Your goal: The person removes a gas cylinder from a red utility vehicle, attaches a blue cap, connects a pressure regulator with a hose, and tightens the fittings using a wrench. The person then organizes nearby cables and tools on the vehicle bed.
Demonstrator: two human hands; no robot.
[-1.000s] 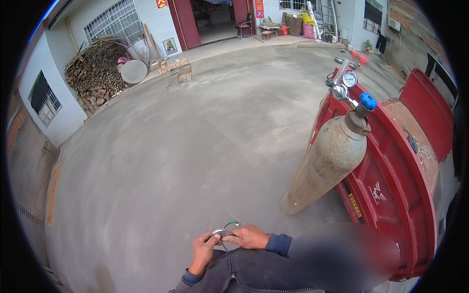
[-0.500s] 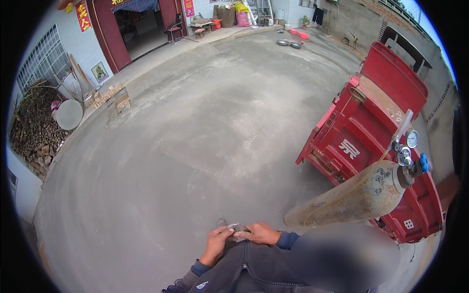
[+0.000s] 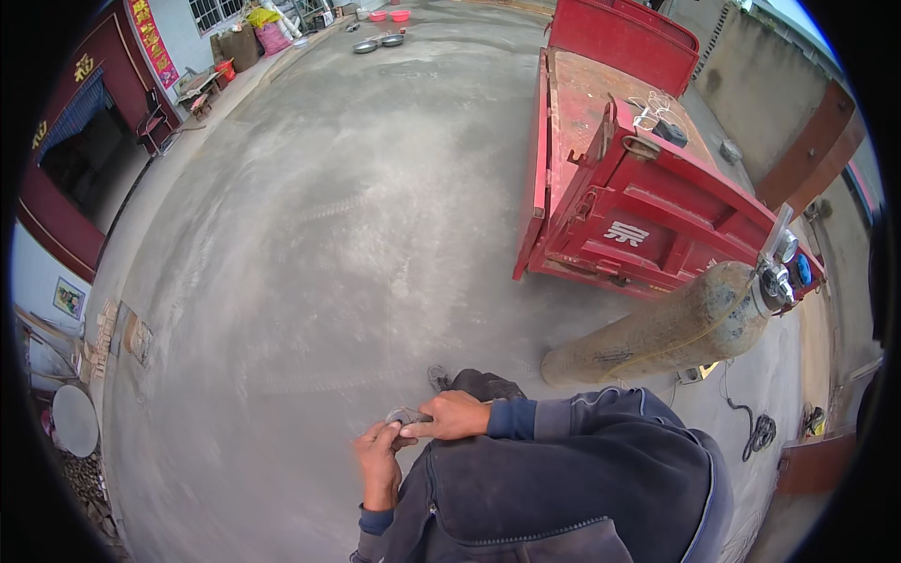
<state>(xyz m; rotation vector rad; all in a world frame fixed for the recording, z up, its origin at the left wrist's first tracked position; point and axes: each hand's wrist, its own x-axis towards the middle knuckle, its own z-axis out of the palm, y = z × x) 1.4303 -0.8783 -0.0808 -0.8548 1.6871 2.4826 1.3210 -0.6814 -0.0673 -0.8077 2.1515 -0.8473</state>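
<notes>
A small, round, greyish thing, like a ring or a little roll, is pinched between my two hands low in the middle of the view. My left hand grips its near side, thumb and fingers pressed together. From the right, my right hand holds it too, its fingertips almost meeting those of the left. Fingers cover much of it, so its exact kind does not show. Just beyond the hands is a shoe below a dark trouser leg. To the right, a worn gas cylinder with a gauge regulator stands on the concrete.
Behind the cylinder is a red truck bed with loose white cord and a dark box on it. A coiled black cable lies at right. Metal basins sit far off. A round grey disc and stacked firewood are at far left.
The view has swung to the right, so more of the truck bed and the black cable show. Both hands stay together on the small round thing.
</notes>
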